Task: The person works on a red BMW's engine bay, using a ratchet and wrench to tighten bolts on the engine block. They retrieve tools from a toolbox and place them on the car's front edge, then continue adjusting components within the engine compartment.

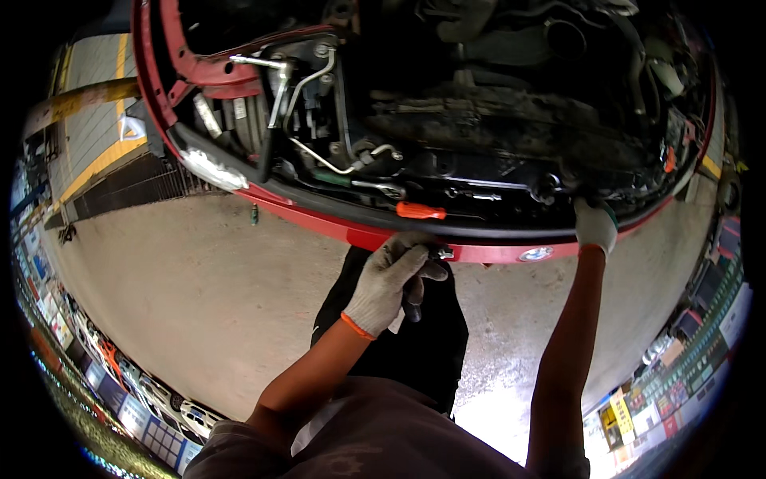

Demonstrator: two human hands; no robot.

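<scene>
My left hand, in a pale knit glove with an orange cuff, is at the red front edge of a car, its fingers curled together. By its fingertips shows a small dark and silver metal piece, too small to name. My right hand, gloved too, reaches over the front edge into the engine bay; its fingers are hidden in the dark. Between the hands, an orange-handled screwdriver lies on the black front trim. Left of it is a chrome wrench.
A chrome ratchet stands at the left of the open engine bay. Another silver tool rests on the dark front panel. Concrete floor surrounds the car's front. A yellow-edged platform stands at the left.
</scene>
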